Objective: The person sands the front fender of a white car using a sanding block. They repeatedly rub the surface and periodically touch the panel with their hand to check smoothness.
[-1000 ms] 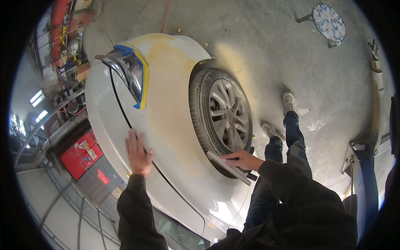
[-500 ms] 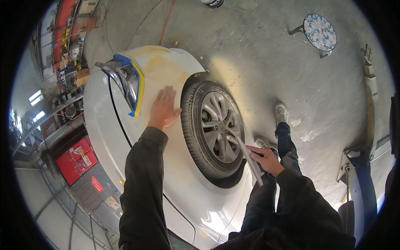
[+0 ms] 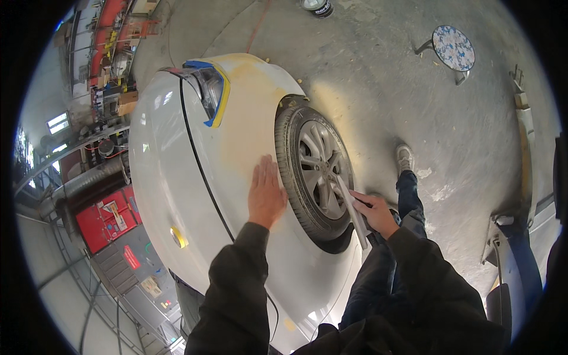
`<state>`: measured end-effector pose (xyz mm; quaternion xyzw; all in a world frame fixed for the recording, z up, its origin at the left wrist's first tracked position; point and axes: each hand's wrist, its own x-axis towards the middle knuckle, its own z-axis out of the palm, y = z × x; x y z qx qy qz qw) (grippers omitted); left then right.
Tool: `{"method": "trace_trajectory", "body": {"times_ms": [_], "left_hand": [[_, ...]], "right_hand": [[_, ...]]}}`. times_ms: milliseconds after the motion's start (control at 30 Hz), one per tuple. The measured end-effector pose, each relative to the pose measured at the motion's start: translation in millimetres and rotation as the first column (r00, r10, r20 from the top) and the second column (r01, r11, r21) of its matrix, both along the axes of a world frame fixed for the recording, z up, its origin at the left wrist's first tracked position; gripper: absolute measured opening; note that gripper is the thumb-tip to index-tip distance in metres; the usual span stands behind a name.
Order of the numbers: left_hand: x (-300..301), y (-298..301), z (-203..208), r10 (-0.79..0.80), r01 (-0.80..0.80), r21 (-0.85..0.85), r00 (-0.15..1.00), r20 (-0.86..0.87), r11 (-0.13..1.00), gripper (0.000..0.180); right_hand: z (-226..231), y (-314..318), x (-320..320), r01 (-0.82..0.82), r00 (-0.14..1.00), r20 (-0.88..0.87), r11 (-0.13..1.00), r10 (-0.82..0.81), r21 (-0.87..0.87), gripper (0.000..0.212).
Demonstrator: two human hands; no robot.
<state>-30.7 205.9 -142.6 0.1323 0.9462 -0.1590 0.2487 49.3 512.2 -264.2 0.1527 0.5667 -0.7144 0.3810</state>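
My left hand (image 3: 267, 194) lies flat on the white car fender (image 3: 251, 121), its fingers straight and close together, just left of the tire (image 3: 291, 158). Yellowish sanded patches spread over the fender around and beyond the fingertips. Held in my right hand (image 3: 377, 214) is a long, flat, light-coloured sanding board (image 3: 351, 211), seen nearly edge-on, with a dark part under the fingers. The board is tilted in front of the grey alloy wheel (image 3: 324, 168); whether it touches the wheel I cannot tell. Blue and yellow masking tape (image 3: 223, 100) borders the headlight (image 3: 207, 90).
A round patterned stool (image 3: 453, 48) stands on the concrete floor at the far right. At the far edge is a can (image 3: 318, 7). A red cabinet (image 3: 102, 220) and cluttered shelves (image 3: 109, 56) line the left. Another vehicle part (image 3: 513, 251) is at the right.
My left hand has slid along the fender toward me, away from the headlight. The view has shifted a little. My right hand keeps hold of the sanding board by the wheel.
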Motion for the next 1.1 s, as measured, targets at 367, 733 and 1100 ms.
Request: {"method": "trace_trajectory", "body": {"times_ms": [367, 733, 1100], "left_hand": [[68.7, -88.5, 106.8, 0.184, -0.200, 0.437, 0.980, 0.081, 0.877, 0.048], [5.7, -219.5, 137.8, 0.682, -0.496, 0.538, 0.697, -0.221, 0.681, 0.076], [10.1, -218.9, 147.1, 0.673, -0.530, 0.475, 0.711, -0.203, 0.703, 0.083]], "right_hand": [[4.5, -114.8, -19.9, 0.137, 0.852, -0.523, 0.968, -0.007, 0.211, 0.040], [16.0, -196.5, -97.8, 0.068, 0.828, -0.555, 0.969, 0.077, 0.236, 0.047], [21.6, -206.5, -126.1, 0.089, 0.829, -0.555, 0.967, 0.062, 0.240, 0.039]]}}
